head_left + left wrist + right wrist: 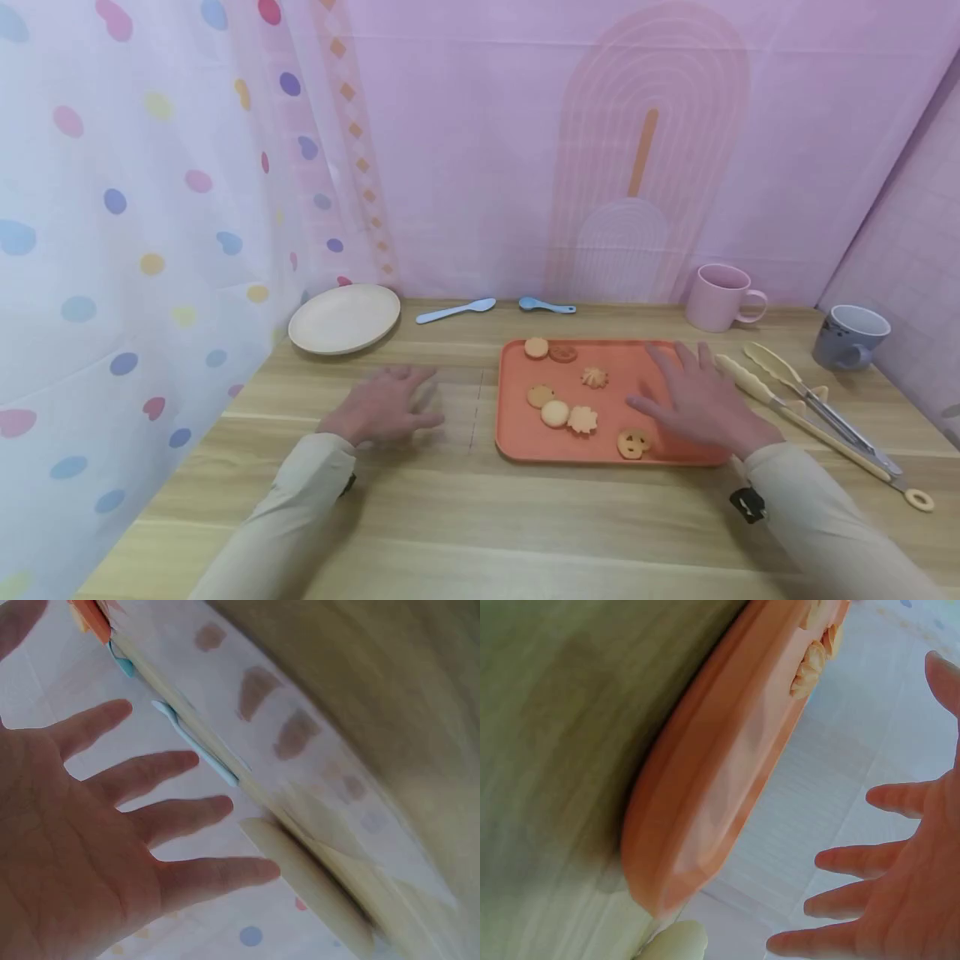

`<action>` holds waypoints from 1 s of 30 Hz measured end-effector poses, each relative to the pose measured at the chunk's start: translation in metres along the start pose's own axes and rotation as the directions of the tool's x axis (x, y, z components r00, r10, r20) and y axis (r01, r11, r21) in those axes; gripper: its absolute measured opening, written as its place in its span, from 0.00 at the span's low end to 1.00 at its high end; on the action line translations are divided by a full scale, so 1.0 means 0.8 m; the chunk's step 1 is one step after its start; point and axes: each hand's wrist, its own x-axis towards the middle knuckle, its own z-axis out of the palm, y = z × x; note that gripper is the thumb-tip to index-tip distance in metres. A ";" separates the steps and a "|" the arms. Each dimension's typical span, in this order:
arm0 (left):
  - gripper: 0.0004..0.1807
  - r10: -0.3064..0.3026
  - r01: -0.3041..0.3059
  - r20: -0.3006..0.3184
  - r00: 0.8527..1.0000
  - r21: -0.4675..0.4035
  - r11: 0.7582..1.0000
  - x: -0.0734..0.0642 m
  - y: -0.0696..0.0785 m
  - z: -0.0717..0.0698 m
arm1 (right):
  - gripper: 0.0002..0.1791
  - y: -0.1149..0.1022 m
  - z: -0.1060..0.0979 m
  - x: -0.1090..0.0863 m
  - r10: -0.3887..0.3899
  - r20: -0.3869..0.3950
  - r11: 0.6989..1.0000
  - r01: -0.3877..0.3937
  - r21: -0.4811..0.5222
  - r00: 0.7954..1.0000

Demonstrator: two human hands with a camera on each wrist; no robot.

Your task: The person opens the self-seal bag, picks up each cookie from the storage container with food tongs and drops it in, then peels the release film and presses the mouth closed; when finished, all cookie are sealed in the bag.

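And here's my right hand [699, 406], fingers spread wide, poised over the right part of the orange tray [607, 450]; on the right wrist feed I see its fingertips clear of the rim! My left hand [384, 404] is spread too, palm and fingers fanned out, to the left of the tray. Just beneath it I pick up a see-through sheet [459, 410] with a dashed line, near the tray's left edge; what it is exactly, I can't tell.

Seven cookies [555, 413] lie inside the tray, mostly in its left half, with a holed one by the near rim. Tongs [832, 433] stretch out right of the tray. Beyond its far right corner I've got a pink mug [712, 300], and a grey mug [836, 342] further right of it. Behind the tray lies a small blue spoon [551, 307], then a longer pale-blue spoon [456, 312] past its far left corner, and a white plate [345, 319] well to its left.
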 end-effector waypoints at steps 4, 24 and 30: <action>0.32 0.092 -0.092 -0.038 0.995 0.007 0.996 0.005 -0.008 0.003 | 0.44 -0.004 0.001 0.001 -0.091 -0.066 0.993 0.095 0.065 0.994; 0.12 0.171 -0.138 -0.227 0.959 0.153 0.979 0.017 0.001 0.004 | 0.32 -0.113 0.028 0.045 -0.264 0.005 0.893 0.242 0.379 0.965; 0.06 0.187 -0.163 -0.326 0.927 0.098 0.982 0.009 -0.003 -0.006 | 0.18 -0.155 0.037 0.059 -0.252 0.077 0.812 0.167 0.559 0.965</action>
